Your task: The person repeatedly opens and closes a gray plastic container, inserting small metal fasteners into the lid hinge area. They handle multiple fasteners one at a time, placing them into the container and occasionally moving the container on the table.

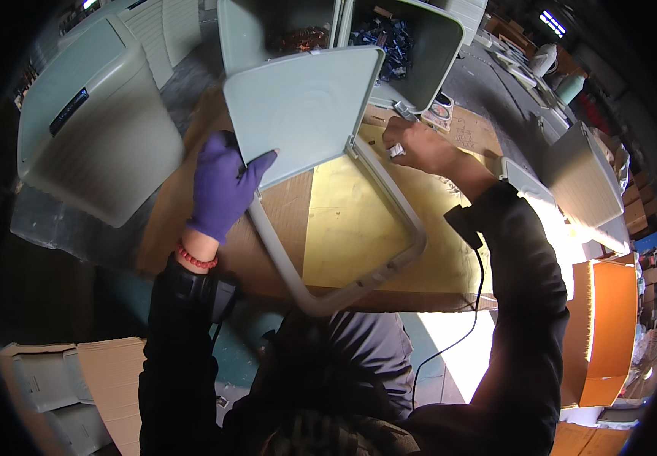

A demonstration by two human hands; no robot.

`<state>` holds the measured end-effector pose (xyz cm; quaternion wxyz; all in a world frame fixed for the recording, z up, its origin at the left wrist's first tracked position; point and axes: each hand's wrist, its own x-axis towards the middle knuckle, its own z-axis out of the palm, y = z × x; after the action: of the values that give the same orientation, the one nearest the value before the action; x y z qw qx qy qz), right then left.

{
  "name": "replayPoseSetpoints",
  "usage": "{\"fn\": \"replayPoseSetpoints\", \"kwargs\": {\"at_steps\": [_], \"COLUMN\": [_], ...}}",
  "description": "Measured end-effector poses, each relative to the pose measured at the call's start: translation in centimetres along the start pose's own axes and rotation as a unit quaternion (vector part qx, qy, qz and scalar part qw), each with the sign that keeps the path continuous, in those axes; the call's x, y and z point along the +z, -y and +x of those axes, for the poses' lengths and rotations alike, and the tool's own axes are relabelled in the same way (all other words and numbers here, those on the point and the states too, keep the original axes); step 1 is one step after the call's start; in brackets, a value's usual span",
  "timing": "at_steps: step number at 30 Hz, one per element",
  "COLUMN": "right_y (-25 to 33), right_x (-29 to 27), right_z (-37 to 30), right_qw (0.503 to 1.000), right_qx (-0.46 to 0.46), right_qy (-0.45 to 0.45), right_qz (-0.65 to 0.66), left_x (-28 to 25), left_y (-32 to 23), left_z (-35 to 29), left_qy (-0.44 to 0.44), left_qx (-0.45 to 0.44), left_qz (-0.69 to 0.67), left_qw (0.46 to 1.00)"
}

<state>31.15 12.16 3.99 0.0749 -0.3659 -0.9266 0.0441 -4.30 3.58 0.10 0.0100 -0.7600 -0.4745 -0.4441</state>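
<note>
My left hand (222,182), in a purple glove with bare thumb tip, is closed on the lower left edge of a pale grey-green plastic lid (302,110). The lid stands raised from a matching rectangular frame (290,270), whose near end juts past the table edge. A small hinge piece (351,146) sits where the lid's right corner meets the frame. My bare right hand (420,144) is closed just right of that corner, apart from the frame. A small white piece (396,150) shows at its fingers; whatever they enclose is hidden.
Behind the lid, one open bin (439,53) holds dark blue small parts; another holds copper-coloured ones. A lidded bin (108,137) stands left. Cardboard (169,228) and a yellow sheet (336,220) cover the table. A round tin (441,106) sits beyond my right hand. A cable (461,334) hangs from my right sleeve.
</note>
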Motion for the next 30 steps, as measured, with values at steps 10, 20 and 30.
{"fn": "replayPoseSetpoints", "kwargs": {"at_steps": [10, 20, 30], "right_y": [13.8, 17.7, 17.4], "right_x": [1.0, 3.5, 2.5], "right_z": [-11.8, -12.4, -13.0], "right_qw": [0.830, 0.914, 0.972], "right_qx": [0.057, 0.020, -0.135], "right_qy": [-0.055, -0.111, -0.176], "right_qz": [0.552, 0.389, -0.074], "left_x": [1.1, -1.1, 0.6], "left_y": [-0.2, -15.8, -15.2], "left_z": [-0.6, -7.7, -9.7], "left_qy": [-0.030, 0.152, 0.150], "left_qx": [-0.062, 0.042, 0.127], "left_qz": [-0.108, -0.193, 0.033], "left_qw": [0.992, 0.968, 0.980]}}
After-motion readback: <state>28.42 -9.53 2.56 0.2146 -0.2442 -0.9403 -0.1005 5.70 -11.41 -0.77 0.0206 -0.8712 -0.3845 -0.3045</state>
